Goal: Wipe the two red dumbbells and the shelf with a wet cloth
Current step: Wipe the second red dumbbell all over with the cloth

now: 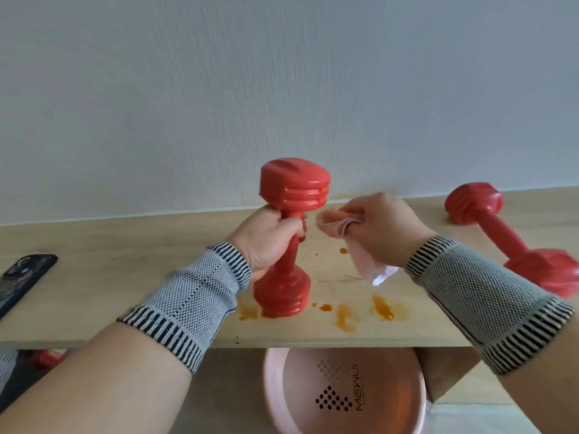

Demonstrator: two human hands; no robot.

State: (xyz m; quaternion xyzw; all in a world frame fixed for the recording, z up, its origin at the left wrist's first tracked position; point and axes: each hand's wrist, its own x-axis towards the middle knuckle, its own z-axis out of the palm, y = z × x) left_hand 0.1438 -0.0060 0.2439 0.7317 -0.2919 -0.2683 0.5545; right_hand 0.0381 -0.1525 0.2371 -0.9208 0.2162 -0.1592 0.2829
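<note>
The shelf [131, 277], a pale wooden board against the wall, carries everything here and is the landmark: orange-brown stains [380, 306] lie near its front edge, not yet wiped. Below that edge sits a pink basin [344, 393]; at the shelf's far left end lies a dark phone [28, 270].

The upright dumbbell [289, 239] stands on end at mid-shelf, its long axis vertical, lower head on the board just beside the stains. The second dumbbell [513, 239] lies on its side toward the shelf's right end, well apart from the first.

The left hand [269, 239] is wrapped round the upright dumbbell's handle, steadying it. The right hand [379, 230] clutches the pink cloth [351, 242], bunched at the fingers with a tail hanging toward the board.

The cloth sits just right of the handle, level with the gripping fingers, apparently not quite touching. I judge the coming wipe needs a short leftward move by the right hand, then travel along the vertical axis.
</note>
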